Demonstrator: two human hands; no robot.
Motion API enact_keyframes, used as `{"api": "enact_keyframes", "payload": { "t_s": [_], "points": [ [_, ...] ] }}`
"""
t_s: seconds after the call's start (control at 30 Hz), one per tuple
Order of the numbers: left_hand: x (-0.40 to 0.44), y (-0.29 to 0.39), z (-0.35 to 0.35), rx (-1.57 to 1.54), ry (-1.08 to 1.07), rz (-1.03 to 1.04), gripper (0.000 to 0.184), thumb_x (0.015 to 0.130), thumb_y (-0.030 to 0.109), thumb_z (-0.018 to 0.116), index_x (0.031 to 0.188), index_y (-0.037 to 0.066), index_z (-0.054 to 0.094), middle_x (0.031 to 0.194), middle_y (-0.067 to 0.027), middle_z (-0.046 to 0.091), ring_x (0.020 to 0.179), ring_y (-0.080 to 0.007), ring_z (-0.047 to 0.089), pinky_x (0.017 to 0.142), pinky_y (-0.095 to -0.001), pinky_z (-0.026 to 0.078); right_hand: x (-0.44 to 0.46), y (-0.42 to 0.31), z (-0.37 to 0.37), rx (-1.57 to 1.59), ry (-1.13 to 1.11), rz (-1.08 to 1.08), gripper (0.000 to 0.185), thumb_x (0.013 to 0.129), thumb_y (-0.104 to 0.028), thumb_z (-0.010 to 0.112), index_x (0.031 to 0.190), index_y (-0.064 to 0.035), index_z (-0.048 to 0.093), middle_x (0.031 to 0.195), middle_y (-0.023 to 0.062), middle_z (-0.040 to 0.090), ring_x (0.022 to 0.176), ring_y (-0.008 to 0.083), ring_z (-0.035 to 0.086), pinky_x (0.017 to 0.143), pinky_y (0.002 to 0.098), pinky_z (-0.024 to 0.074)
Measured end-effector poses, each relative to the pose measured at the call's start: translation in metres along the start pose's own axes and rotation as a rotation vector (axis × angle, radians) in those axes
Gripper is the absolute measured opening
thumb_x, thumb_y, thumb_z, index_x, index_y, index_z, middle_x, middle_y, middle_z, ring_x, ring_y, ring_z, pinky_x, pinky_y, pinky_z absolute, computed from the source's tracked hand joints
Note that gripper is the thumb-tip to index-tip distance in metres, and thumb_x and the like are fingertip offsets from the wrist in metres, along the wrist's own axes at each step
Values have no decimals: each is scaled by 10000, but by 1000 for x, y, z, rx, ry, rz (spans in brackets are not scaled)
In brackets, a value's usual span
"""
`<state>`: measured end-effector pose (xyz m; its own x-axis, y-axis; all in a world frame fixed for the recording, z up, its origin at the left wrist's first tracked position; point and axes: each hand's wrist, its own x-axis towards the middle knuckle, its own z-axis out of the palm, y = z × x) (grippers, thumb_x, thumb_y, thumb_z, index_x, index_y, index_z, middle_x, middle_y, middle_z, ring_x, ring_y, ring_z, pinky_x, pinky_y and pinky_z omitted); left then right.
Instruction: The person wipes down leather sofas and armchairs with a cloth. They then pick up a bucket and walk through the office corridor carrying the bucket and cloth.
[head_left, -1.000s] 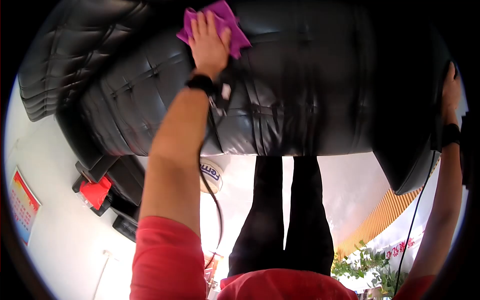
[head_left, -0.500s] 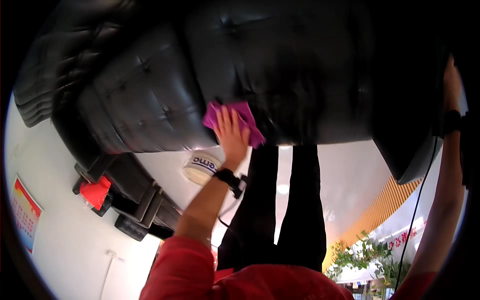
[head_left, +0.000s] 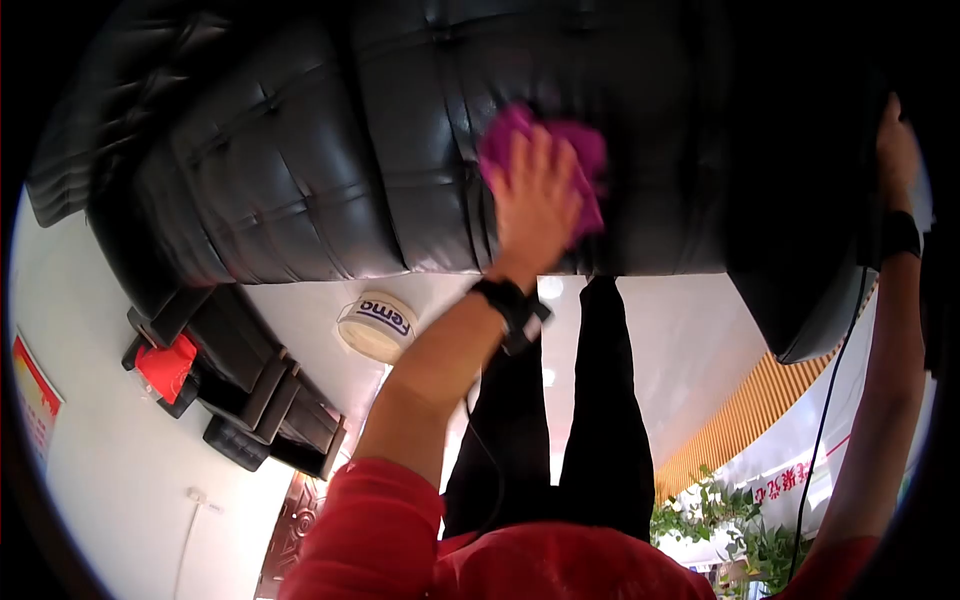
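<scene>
My left hand (head_left: 538,205) presses a purple cloth (head_left: 590,150) against the tufted black sofa (head_left: 420,90). Its fingers are spread over the cloth, which is bunched and slightly blurred. A black band (head_left: 508,308) with a small device is on that wrist. At the far right edge, my right hand (head_left: 897,150) rests by the dark side of the sofa. Shadow and the edge of the view hide most of its fingers, and I see nothing in its grasp.
A white bucket (head_left: 378,328) stands on the pale floor behind the sofa's edge. Dark seats (head_left: 235,345) with a red item (head_left: 165,365) are at left. Green plants (head_left: 715,510) show lower right. A black cable (head_left: 835,400) hangs along my right arm.
My left hand and the purple cloth have slid up and to the right across the sofa. The view has shifted slightly. My right hand stays at the right edge.
</scene>
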<state>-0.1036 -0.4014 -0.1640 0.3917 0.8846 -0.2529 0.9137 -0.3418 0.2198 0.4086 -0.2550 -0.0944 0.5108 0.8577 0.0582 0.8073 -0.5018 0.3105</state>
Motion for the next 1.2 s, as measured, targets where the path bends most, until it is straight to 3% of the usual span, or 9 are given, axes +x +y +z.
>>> {"api": "enact_keyframes", "payload": {
  "t_s": [0.17,0.23,0.4,0.5,0.57,0.7,0.83,1.07,1.2],
  "points": [
    [-20,8,-2,-70,-151,448,631,821,392,562,1389,217,348,1489,-90,224,1366,-300,201,974,-491,303,2,-11,-1,145,102,184,741,855,-660,270,1282,-95,490,1216,198,548,1132,358,514,937,441,409],
    [19,-33,-37,-2,-425,445,604,831,349,560,1383,206,362,1476,-83,256,1363,-279,220,994,-498,289,-14,-30,-30,195,39,238,711,890,-607,263,1287,-54,467,1200,213,549,1111,346,525,925,430,418],
    [92,-148,-45,37,199,-243,556,926,395,420,1413,153,304,1485,-109,226,1375,-296,185,1052,-526,234,-22,-40,-41,275,24,304,746,858,-658,260,1310,-94,445,1241,206,527,1167,389,474,960,470,381],
    [138,-109,-27,25,329,-757,589,932,441,346,1420,120,272,1489,-137,207,1372,-351,168,1027,-558,250,-17,-40,-36,299,-21,399,795,808,-716,277,1346,-148,418,1318,204,454,1224,398,407,984,538,309],
    [156,-66,26,166,393,-463,587,925,437,350,1420,131,274,1486,-134,221,1375,-359,153,1022,-574,234,-17,-42,-33,323,-19,408,792,805,-713,285,1350,-152,409,1336,201,431,1243,405,367,993,546,276],
    [141,102,-13,-16,164,55,549,892,418,439,1368,151,374,1473,-113,252,1378,-301,166,1064,-508,188,-22,-45,-42,316,-18,415,776,811,-690,293,1360,-151,397,1344,202,424,1240,400,367,1010,534,248],
    [150,65,-16,-101,101,542,551,873,420,477,1361,180,387,1462,-80,284,1368,-293,194,1052,-497,215,-23,-44,-38,399,50,374,774,813,-680,292,1371,-152,384,1346,203,423,1245,399,363,1019,528,236],
    [160,-125,-41,213,334,-252,580,918,389,436,1421,151,274,1479,-120,231,1363,-322,200,1021,-517,281,-27,-49,-41,362,75,396,758,816,-673,309,1361,-153,393,1326,209,440,1226,415,380,1013,525,250],
    [196,-56,-19,132,374,-819,595,928,458,372,1423,148,259,1493,-102,199,1360,-337,192,996,-581,271,-28,-57,-42,360,114,439,767,798,-676,341,1351,-149,406,1336,211,426,1233,414,365,1009,525,239]
  ]
}}
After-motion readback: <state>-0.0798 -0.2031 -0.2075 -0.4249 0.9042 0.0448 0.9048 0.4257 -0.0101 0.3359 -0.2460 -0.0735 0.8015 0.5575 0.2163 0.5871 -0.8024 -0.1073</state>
